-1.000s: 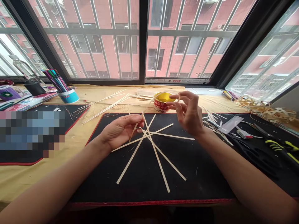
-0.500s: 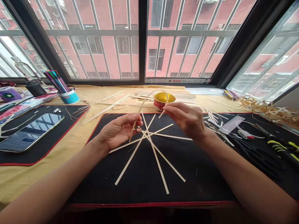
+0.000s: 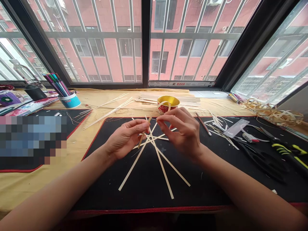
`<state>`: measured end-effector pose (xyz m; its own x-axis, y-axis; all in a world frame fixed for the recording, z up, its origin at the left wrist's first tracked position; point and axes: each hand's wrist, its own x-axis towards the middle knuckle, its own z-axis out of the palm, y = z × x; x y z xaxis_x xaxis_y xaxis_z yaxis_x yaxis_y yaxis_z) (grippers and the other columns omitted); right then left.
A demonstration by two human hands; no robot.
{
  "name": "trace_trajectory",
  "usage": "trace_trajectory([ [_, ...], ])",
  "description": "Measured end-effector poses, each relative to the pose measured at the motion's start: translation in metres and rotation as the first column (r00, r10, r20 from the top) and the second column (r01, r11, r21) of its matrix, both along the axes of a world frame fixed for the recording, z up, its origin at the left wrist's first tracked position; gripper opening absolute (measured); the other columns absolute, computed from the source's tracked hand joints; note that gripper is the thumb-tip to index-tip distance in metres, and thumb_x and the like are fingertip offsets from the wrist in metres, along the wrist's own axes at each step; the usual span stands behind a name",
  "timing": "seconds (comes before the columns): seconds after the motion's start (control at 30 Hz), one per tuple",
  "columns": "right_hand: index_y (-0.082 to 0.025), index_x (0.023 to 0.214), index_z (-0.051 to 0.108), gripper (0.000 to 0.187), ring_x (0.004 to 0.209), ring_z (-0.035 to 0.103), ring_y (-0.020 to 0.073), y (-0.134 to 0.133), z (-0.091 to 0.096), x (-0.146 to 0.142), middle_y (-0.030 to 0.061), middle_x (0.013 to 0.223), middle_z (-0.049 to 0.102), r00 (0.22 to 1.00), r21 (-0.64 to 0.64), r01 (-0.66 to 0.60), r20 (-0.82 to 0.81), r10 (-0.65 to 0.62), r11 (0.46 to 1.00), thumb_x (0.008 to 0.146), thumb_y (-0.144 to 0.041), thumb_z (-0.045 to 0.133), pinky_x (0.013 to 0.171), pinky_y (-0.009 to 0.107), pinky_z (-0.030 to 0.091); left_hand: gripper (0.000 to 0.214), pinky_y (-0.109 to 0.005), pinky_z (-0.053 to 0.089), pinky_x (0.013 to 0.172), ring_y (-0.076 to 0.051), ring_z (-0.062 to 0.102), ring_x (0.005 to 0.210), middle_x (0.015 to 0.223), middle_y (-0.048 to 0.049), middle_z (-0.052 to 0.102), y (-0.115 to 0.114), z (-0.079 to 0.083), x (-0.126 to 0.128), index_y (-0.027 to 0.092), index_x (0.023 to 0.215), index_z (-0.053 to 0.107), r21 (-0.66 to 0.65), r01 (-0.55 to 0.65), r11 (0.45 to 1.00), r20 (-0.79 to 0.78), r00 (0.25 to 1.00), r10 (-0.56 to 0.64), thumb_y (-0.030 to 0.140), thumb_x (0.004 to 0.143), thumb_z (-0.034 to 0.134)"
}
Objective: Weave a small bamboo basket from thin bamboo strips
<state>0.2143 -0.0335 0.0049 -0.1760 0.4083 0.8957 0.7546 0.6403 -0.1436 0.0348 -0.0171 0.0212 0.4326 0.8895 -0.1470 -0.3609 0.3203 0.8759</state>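
Observation:
Above the black mat, my left hand (image 3: 126,136) pinches a thin pale bamboo strip (image 3: 154,111) between thumb and fingers. The strip arches up in a loop and bends toward my right hand (image 3: 184,131), whose thumb and fingertips are closed near its other end; the fingers partly hide that end. Below both hands, several flat strips (image 3: 164,170) lie crossed on the mat in a star shape, overlapping near its centre. Behind the loop stands a red tin bowl (image 3: 175,102) with a yellow inside.
Loose strips (image 3: 110,110) and a flat stack (image 3: 144,98) lie toward the window. At right are a pencil (image 3: 203,124), cut strips (image 3: 223,136), a clear plastic piece (image 3: 237,128), pliers (image 3: 262,160) and coiled strips (image 3: 274,112). A pen cup (image 3: 69,100) stands left.
My right hand has moved left and slightly down, closer to my left hand. The strip's arch has become a narrower loop. The pencil at right has come into view.

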Motion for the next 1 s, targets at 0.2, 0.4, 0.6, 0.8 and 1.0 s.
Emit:
trace_trajectory([
  [0.2, -0.021, 0.083, 0.067, 0.008, 0.074, 0.058, 0.0153, -0.006, -0.002, -0.010, 0.0020, 0.079, 0.066, 0.981, -0.153, -0.150, -0.145, 0.128, 0.977, 0.086, -0.019, 0.060, 0.061, 0.027, 0.050, 0.019, -0.017, 0.044, 0.067, -0.007, 0.057, 0.069, 0.069, 0.0015, 0.066, -0.003, -0.001, 0.002, 0.014, 0.068, 0.071, 0.091, -0.081, 0.993, 0.027, 0.997, 0.079, 0.019, 0.056, 0.085],
  [0.4, -0.021, 0.079, 0.067, 0.008, 0.067, 0.057, 0.0132, -0.007, -0.003, -0.014, 0.0010, 0.075, 0.066, 0.959, -0.255, -0.217, -0.234, 0.157, 0.942, 0.084, -0.019, 0.061, 0.051, 0.022, 0.047, 0.017, -0.016, 0.044, 0.070, -0.006, 0.057, 0.067, 0.069, 0.0026, 0.066, -0.004, -0.002, 0.002, 0.015, 0.066, 0.072, 0.138, -0.101, 0.985, 0.008, 0.995, 0.100, 0.020, 0.057, 0.085],
  [0.6, -0.019, 0.075, 0.068, 0.009, 0.063, 0.055, 0.0123, -0.007, -0.006, -0.016, 0.0012, 0.071, 0.065, 0.962, -0.300, -0.193, -0.246, 0.120, 0.934, 0.082, -0.018, 0.062, 0.052, 0.022, 0.045, 0.016, -0.015, 0.044, 0.066, -0.006, 0.056, 0.067, 0.068, 0.0024, 0.066, -0.005, -0.003, 0.004, 0.016, 0.067, 0.073, 0.207, -0.107, 0.972, -0.071, 0.990, 0.124, 0.023, 0.059, 0.085],
  [0.8, -0.019, 0.075, 0.069, 0.008, 0.068, 0.057, 0.0133, -0.009, -0.006, -0.015, 0.0016, 0.073, 0.067, 0.954, -0.370, -0.190, -0.290, 0.082, 0.909, 0.081, -0.019, 0.064, 0.053, 0.021, 0.045, 0.014, -0.015, 0.046, 0.071, -0.007, 0.058, 0.072, 0.071, 0.0024, 0.068, -0.005, -0.007, 0.004, 0.017, 0.070, 0.073, 0.281, -0.128, 0.951, -0.120, 0.979, 0.167, 0.024, 0.062, 0.083],
  [1.0, -0.018, 0.080, 0.071, 0.007, 0.071, 0.058, 0.0143, -0.008, -0.011, -0.015, 0.0021, 0.077, 0.070, 0.948, -0.311, -0.240, -0.277, 0.154, 0.919, 0.081, -0.016, 0.065, 0.056, 0.024, 0.047, 0.017, -0.015, 0.046, 0.067, -0.007, 0.058, 0.069, 0.070, 0.0017, 0.069, -0.007, -0.008, 0.003, 0.017, 0.069, 0.073, 0.320, -0.142, 0.937, -0.182, 0.961, 0.207, 0.025, 0.060, 0.084],
])
